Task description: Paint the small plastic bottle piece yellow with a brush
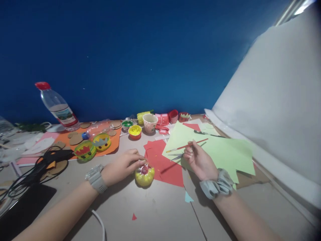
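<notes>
My left hand point(125, 166), with a grey watch at its wrist, grips the upper left edge of a cut-off plastic bottle bottom point(144, 178). Yellow paint coats much of that piece, and its far rim looks clear. In my right hand point(199, 160) is a thin red paintbrush point(187, 146), its bristle end pointing left. The brush hangs over green paper point(225, 150) and scissors point(177, 156), apart from the bottle bottom. Beyond my left hand stand a cup of yellow paint point(135, 132) and a cup of green paint point(127, 125).
A patterned paper cup point(150, 123) stands behind the paint. Red paper point(167, 167) lies between my hands. Two decorated yellow-green pieces point(85, 152) sit left, near a tall bottle point(60, 108) and black cables point(42, 164). A blue wall point(150, 57) rises behind.
</notes>
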The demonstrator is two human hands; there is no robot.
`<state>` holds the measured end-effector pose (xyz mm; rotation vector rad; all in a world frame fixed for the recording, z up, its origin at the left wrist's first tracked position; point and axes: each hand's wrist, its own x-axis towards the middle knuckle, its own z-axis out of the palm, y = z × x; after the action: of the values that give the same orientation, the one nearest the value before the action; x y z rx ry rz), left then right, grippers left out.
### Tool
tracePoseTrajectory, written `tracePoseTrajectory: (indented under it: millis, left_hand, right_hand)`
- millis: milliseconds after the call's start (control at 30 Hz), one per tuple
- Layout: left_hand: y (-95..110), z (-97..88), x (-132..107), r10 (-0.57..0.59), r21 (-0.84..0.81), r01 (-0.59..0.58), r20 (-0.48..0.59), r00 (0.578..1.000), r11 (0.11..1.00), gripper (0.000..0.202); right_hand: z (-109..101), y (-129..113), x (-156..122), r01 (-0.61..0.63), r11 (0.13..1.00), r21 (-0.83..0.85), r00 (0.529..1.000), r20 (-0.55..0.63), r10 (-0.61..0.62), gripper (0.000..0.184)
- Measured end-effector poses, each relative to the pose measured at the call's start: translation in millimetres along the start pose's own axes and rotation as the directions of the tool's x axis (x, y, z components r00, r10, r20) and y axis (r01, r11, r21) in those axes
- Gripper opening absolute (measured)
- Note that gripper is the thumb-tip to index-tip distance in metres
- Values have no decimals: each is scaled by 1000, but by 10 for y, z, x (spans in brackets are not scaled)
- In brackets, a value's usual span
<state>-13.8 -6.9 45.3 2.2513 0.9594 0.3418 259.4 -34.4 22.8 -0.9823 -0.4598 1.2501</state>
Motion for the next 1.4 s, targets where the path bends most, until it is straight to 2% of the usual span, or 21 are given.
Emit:
tracePoseTrajectory:
  millis: [67,200,300,400,500,633,733,900,1100,1267,1400]
  left_hand:
    - [-12,-28,4,11,-9,-11,7,1000,1000,39]
    - [-59,-1,16,23,-75,-21,17,1000,997,40]
    - [-116,79,41,8,-143,-14,-41,999,990,39]
    - [-190,177,69,-17,-260,-11,-104,994,966,34]
    - [-260,261,83,-48,-377,-22,-174,984,926,41]
    - [-322,315,89,-45,-460,-58,-209,977,886,50]
    - [-361,325,98,-51,-526,-76,-223,973,847,60]
    - [-399,321,107,-64,-512,-53,-209,976,857,65]
    - [-391,317,100,-59,-498,-57,-214,975,865,63]
    - [-401,339,112,-64,-516,-52,-205,977,855,64]
    - [-382,315,101,-72,-534,-41,-189,979,844,63]
  right_hand:
    - [15,10,-20,54,997,-48,998,15,-53,26]
    - [84,40,-111,245,954,-173,969,50,-240,28]
    - [205,36,-180,343,888,-306,939,121,-321,29]
    - [433,-17,-164,417,791,-448,909,225,-352,30]
    - [761,-68,-50,504,663,-554,864,323,-387,28]
    - [1185,-21,128,616,502,-607,786,435,-438,16]
    - [1358,87,215,668,422,-613,740,493,-457,10]
    - [1379,242,291,689,332,-644,717,539,-442,13]
    - [1371,242,291,677,243,-694,717,548,-431,17]
    - [1416,129,201,688,217,-693,700,553,-451,18]
    - [1366,-103,37,693,240,-680,682,510,-523,24]
